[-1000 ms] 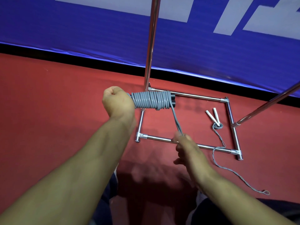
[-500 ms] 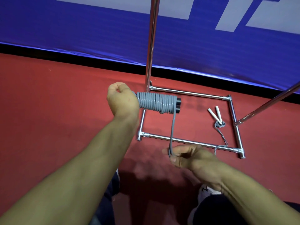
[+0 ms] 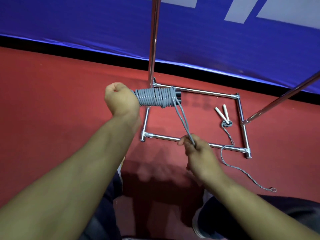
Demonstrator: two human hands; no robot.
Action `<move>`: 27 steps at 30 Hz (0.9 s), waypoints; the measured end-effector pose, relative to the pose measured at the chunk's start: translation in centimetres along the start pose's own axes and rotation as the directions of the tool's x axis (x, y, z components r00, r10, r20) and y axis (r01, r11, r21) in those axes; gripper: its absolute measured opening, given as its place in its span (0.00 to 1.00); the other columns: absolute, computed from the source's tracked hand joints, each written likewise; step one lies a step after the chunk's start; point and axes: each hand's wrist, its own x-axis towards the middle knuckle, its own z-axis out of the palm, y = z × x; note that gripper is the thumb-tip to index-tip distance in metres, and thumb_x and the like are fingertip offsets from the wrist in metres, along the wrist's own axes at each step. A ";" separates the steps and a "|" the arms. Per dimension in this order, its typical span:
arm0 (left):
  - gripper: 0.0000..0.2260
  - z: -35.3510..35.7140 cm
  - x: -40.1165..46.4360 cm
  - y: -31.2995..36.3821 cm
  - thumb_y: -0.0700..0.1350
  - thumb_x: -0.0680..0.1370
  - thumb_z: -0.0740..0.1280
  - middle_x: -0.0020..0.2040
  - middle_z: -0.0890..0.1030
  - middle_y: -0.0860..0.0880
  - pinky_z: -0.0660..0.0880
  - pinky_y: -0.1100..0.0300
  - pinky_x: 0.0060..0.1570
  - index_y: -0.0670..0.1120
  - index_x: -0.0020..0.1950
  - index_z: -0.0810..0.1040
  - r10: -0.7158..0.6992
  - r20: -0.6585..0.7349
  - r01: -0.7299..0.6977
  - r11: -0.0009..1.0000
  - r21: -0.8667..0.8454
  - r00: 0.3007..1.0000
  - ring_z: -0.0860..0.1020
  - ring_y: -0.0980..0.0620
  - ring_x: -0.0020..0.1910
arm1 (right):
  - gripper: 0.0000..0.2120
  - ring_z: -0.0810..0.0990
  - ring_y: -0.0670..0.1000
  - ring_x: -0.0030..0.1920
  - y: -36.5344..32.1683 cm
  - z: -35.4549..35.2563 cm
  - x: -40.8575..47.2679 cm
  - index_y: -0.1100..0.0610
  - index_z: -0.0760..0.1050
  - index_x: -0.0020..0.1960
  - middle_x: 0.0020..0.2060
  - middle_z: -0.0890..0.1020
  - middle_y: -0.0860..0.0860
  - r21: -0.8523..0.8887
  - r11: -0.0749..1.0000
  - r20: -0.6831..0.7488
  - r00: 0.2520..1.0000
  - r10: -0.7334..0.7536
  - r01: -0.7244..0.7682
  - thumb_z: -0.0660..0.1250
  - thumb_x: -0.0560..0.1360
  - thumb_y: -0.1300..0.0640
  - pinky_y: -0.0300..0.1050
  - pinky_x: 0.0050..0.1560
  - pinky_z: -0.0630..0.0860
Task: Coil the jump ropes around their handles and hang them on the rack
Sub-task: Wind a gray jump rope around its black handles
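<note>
Grey rope (image 3: 155,98) is coiled tightly round two black handles (image 3: 178,97), whose near ends the left hand (image 3: 121,99) grips in a closed fist above the rack's chrome base frame (image 3: 195,91) on the red floor (image 3: 52,110). A doubled strand runs taut from the coil down to the right hand (image 3: 199,149), whose fingers pinch it. Inside the frame, near its right bar, lies a second rope (image 3: 226,123) with white handles (image 3: 222,112), its cord trailing over the front bar.
</note>
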 end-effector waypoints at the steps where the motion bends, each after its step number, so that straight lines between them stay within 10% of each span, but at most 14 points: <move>1: 0.12 -0.1 0.3 -0.1 0.39 0.79 0.57 0.33 0.73 0.52 0.71 0.56 0.37 0.51 0.38 0.71 -0.025 -0.029 0.025 1.000 -0.008 0.999 0.73 0.48 0.33 | 0.11 0.67 0.47 0.28 -0.2 0.1 -0.2 0.50 0.75 0.39 0.26 0.69 0.43 0.042 0.999 -0.058 0.998 -0.015 0.017 0.58 0.76 0.50 0.48 0.37 0.71; 6: 0.12 -0.3 0.6 0.0 0.40 0.80 0.57 0.35 0.73 0.52 0.71 0.63 0.35 0.51 0.38 0.69 -0.018 -0.047 0.017 1.000 -0.012 0.999 0.72 0.54 0.32 | 0.17 0.62 0.47 0.29 -1.5 -0.1 -0.6 0.52 0.79 0.34 0.32 0.68 0.47 0.608 0.755 -0.065 0.933 0.354 -0.244 0.58 0.78 0.54 0.45 0.38 0.70; 11: 0.12 -0.4 0.2 0.0 0.39 0.79 0.57 0.34 0.73 0.53 0.69 0.64 0.33 0.52 0.38 0.68 0.045 -0.056 -0.043 0.998 0.034 0.997 0.71 0.55 0.30 | 0.14 0.62 0.46 0.30 -2.1 -0.8 -1.3 0.56 0.82 0.48 0.29 0.67 0.46 0.699 0.561 0.225 0.880 0.418 -0.445 0.58 0.80 0.56 0.42 0.37 0.65; 17: 0.14 -0.5 -0.7 0.6 0.38 0.79 0.58 0.33 0.71 0.56 0.67 0.70 0.33 0.54 0.37 0.67 0.192 -0.061 -0.188 0.979 0.075 0.979 0.69 0.61 0.28 | 0.13 0.75 0.43 0.35 -3.3 -1.0 -3.7 0.51 0.86 0.53 0.37 0.81 0.46 0.443 0.776 0.651 0.756 0.067 -0.450 0.70 0.69 0.57 0.40 0.42 0.73; 21: 0.14 0.0 -2.2 0.6 0.37 0.79 0.57 0.30 0.71 0.55 0.69 0.65 0.33 0.53 0.37 0.69 0.217 0.045 -0.218 0.975 0.034 0.975 0.69 0.62 0.25 | 0.09 0.82 0.42 0.47 -3.5 -0.3 -2.4 0.45 0.86 0.44 0.48 0.86 0.49 0.134 0.975 0.612 0.789 0.061 -0.179 0.73 0.73 0.59 0.40 0.46 0.75; 27: 0.11 0.2 -3.6 0.8 0.40 0.80 0.58 0.29 0.70 0.55 0.67 0.61 0.32 0.50 0.40 0.72 0.034 0.195 -0.027 0.999 -0.042 0.980 0.68 0.54 0.30 | 0.08 0.80 0.39 0.38 -3.6 0.7 -1.6 0.53 0.84 0.38 0.41 0.85 0.46 0.093 0.960 0.707 0.697 0.124 -0.265 0.71 0.75 0.60 0.43 0.40 0.81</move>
